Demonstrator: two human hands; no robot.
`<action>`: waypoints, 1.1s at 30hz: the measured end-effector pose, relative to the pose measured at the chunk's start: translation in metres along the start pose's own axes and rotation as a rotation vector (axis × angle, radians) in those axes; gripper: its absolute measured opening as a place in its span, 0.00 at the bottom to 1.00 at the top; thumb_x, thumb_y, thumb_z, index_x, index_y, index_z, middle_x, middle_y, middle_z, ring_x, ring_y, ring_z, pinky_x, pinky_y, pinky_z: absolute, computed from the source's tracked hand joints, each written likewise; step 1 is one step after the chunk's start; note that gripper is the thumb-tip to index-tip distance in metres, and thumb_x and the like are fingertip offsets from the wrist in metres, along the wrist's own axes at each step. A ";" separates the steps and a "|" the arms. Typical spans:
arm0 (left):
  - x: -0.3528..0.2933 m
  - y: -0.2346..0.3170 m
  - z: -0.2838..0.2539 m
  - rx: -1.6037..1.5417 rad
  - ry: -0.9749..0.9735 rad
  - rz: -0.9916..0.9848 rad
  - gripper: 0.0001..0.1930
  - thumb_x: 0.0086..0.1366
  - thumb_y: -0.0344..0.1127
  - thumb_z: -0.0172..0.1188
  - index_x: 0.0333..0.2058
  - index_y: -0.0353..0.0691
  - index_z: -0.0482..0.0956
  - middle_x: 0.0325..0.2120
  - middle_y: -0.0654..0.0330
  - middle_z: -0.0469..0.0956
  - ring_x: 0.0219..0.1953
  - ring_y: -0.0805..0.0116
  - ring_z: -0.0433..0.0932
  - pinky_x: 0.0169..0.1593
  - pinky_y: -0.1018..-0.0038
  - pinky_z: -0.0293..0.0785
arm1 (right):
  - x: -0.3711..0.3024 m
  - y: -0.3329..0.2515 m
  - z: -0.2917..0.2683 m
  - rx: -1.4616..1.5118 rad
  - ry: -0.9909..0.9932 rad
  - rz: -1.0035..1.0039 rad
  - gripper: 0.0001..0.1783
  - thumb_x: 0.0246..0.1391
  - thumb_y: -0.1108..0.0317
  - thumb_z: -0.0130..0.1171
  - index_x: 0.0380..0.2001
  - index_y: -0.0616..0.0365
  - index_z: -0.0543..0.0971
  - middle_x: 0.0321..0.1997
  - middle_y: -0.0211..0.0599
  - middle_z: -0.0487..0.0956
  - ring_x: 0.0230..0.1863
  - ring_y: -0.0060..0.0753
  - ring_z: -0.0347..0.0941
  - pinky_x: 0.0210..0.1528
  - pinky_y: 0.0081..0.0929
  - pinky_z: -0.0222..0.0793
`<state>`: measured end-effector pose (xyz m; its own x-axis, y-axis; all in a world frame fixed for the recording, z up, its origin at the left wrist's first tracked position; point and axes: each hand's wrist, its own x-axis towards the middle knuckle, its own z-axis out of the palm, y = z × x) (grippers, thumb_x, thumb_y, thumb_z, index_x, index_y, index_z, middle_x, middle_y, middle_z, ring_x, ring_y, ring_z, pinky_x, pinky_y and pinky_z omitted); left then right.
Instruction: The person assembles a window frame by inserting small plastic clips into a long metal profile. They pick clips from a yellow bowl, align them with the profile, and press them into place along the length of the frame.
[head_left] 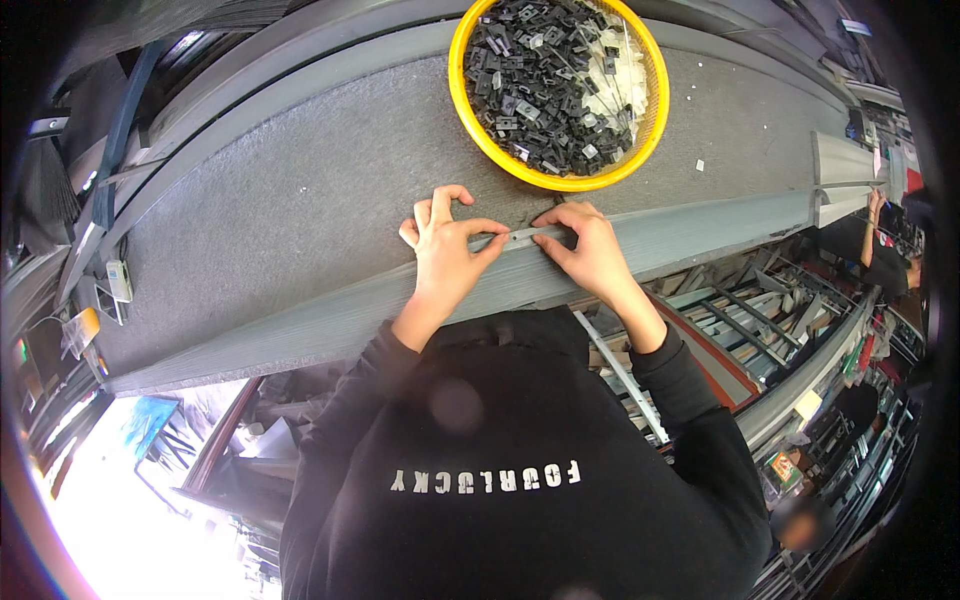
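My left hand (pixel 447 248) is closed in a pinch, thumb and forefinger meeting, the other fingers curled and spread above. Close to its right, my right hand (pixel 592 250) pinches with thumb and forefinger too. Between the two sets of fingertips shows a small light-grey piece (pixel 519 239) with a dark spot on it; the fingers cover its ends. It is at the upper edge of a long grey ribbed metal profile (pixel 350 325), which lies along the near side of the bench. Something small and dark shows by my right forefinger; its kind is unclear.
A yellow plastic basket (pixel 459 103) full of small black and whitish plastic parts (pixel 530 85) stands on the grey bench top (pixel 330 170), beyond my hands. Pale profile pieces (pixel 843 165) lie at the right end. Racked metal lengths fill the lower right; another person (pixel 885 255) is far right.
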<state>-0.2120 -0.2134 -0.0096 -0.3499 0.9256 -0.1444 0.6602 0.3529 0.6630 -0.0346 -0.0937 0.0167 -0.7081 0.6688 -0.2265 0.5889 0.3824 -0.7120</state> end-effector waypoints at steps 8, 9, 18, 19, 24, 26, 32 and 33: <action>0.001 0.000 -0.002 -0.007 -0.013 -0.017 0.07 0.50 0.47 0.73 0.29 0.58 0.90 0.48 0.68 0.65 0.54 0.59 0.60 0.55 0.55 0.49 | 0.016 -0.001 0.007 0.014 -0.082 0.238 0.10 0.37 0.66 0.74 0.26 0.57 0.85 0.29 0.43 0.82 0.38 0.47 0.78 0.44 0.37 0.72; 0.001 0.000 -0.002 -0.017 -0.013 -0.019 0.07 0.50 0.47 0.73 0.28 0.58 0.90 0.48 0.68 0.65 0.54 0.59 0.60 0.55 0.55 0.49 | 0.017 -0.001 0.007 0.045 -0.092 0.268 0.09 0.37 0.67 0.74 0.25 0.57 0.86 0.28 0.42 0.82 0.35 0.45 0.79 0.42 0.36 0.73; 0.006 0.006 -0.003 -0.033 -0.051 -0.114 0.05 0.46 0.44 0.75 0.24 0.57 0.88 0.47 0.68 0.64 0.53 0.58 0.60 0.54 0.55 0.49 | 0.023 -0.002 0.005 0.144 -0.115 0.489 0.08 0.34 0.65 0.77 0.21 0.53 0.88 0.20 0.36 0.83 0.23 0.29 0.78 0.31 0.29 0.73; 0.006 0.006 -0.002 -0.029 -0.042 -0.108 0.05 0.46 0.44 0.75 0.24 0.57 0.88 0.47 0.68 0.64 0.53 0.58 0.60 0.54 0.55 0.49 | 0.024 -0.003 0.004 0.117 -0.122 0.495 0.09 0.34 0.64 0.77 0.22 0.52 0.88 0.20 0.35 0.83 0.22 0.29 0.78 0.31 0.29 0.73; 0.008 0.006 0.000 -0.024 -0.059 -0.149 0.06 0.46 0.44 0.75 0.24 0.57 0.88 0.46 0.68 0.64 0.52 0.58 0.60 0.54 0.54 0.50 | 0.028 -0.005 0.000 -0.026 -0.163 0.503 0.10 0.33 0.61 0.77 0.22 0.49 0.88 0.20 0.32 0.83 0.23 0.30 0.78 0.32 0.29 0.72; 0.008 0.005 0.001 -0.012 -0.048 -0.128 0.06 0.46 0.45 0.75 0.24 0.57 0.88 0.46 0.69 0.64 0.52 0.57 0.60 0.53 0.54 0.50 | 0.030 -0.004 -0.001 -0.056 -0.165 0.470 0.09 0.33 0.60 0.77 0.21 0.48 0.89 0.20 0.31 0.83 0.23 0.31 0.78 0.32 0.29 0.72; -0.001 0.006 0.001 -0.011 0.019 -0.075 0.05 0.47 0.45 0.74 0.24 0.57 0.89 0.50 0.69 0.66 0.56 0.58 0.61 0.56 0.51 0.49 | 0.023 -0.005 0.002 0.063 -0.181 0.441 0.11 0.35 0.60 0.77 0.23 0.52 0.88 0.23 0.35 0.84 0.26 0.36 0.79 0.35 0.32 0.73; -0.002 0.006 0.001 -0.021 0.008 -0.082 0.05 0.48 0.45 0.74 0.24 0.57 0.89 0.51 0.69 0.66 0.56 0.58 0.61 0.56 0.50 0.49 | 0.019 -0.005 0.003 0.078 -0.172 0.426 0.12 0.35 0.59 0.77 0.23 0.53 0.88 0.23 0.36 0.84 0.27 0.37 0.79 0.36 0.32 0.73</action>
<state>-0.2066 -0.2133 -0.0061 -0.4076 0.8924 -0.1933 0.6151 0.4248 0.6642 -0.0526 -0.0848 0.0140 -0.4677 0.6381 -0.6116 0.8147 0.0428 -0.5783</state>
